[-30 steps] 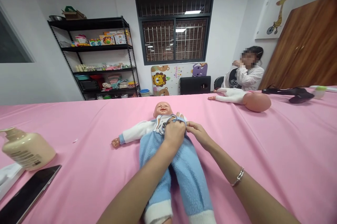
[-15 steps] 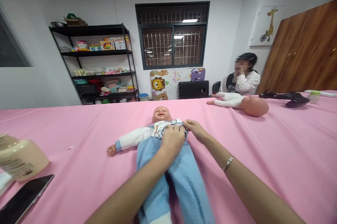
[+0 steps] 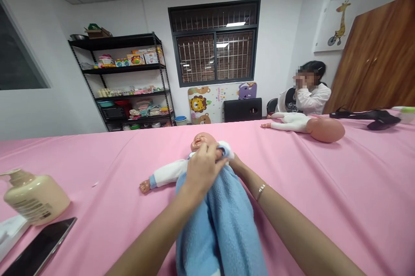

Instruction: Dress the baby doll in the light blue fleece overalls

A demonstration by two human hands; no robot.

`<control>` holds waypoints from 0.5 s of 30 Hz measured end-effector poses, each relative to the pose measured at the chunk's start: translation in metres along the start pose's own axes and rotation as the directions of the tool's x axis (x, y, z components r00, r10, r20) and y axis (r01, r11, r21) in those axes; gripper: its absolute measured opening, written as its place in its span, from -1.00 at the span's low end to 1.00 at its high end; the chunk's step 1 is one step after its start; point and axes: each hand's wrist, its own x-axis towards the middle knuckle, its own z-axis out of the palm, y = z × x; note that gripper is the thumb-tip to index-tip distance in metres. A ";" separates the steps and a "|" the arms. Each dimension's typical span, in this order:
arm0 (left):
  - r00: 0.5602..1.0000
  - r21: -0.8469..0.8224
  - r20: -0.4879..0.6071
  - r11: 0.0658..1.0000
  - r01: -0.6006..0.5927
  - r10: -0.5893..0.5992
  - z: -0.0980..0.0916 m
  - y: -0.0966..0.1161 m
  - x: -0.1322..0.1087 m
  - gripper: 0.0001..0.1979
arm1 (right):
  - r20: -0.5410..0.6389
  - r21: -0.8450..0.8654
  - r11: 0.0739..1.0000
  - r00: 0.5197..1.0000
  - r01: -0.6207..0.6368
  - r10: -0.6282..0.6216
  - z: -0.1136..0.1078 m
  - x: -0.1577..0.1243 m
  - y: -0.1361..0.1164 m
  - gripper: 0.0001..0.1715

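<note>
A baby doll (image 3: 201,141) in a blue fleece outfit (image 3: 220,224) with white sleeves lies on its back on the pink table cover (image 3: 324,189), head away from me. My left hand (image 3: 202,170) grips the outfit at the doll's chest and holds the doll's far arm folded up by its chin. My right hand (image 3: 236,164) is mostly hidden behind the left hand and the fleece, pressed against the doll's side; a bracelet shows on its wrist. The doll's other arm (image 3: 162,176) stretches out to the left.
A beige pump bottle (image 3: 34,198) and a dark phone (image 3: 39,250) lie at the left. A second doll (image 3: 308,125) in white lies at the far right, near a black hair dryer (image 3: 372,117). A seated person (image 3: 308,92) is behind it. Shelves (image 3: 126,81) stand against the wall.
My left hand has moved up from the chest and folded the doll's far arm toward its chin. The right hand has slid under, behind the fleece. The camera has shifted slightly.
</note>
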 end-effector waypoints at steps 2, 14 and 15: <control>0.989 -0.274 -0.116 0.960 0.059 -0.094 -0.004 -0.002 0.012 -0.63 | 0.048 0.031 0.999 0.999 0.007 -0.009 -0.006 -0.020 0.000 -0.58; 0.908 -0.416 0.363 0.836 0.359 -0.209 -0.001 -0.098 -0.018 -0.50 | -0.097 0.669 0.728 0.954 -0.148 0.283 -0.045 -0.053 -0.015 -0.52; 0.908 -0.521 0.368 0.764 0.381 -0.202 0.001 -0.103 -0.022 -0.49 | -0.123 0.685 0.714 0.943 -0.145 0.310 -0.046 -0.053 -0.012 -0.56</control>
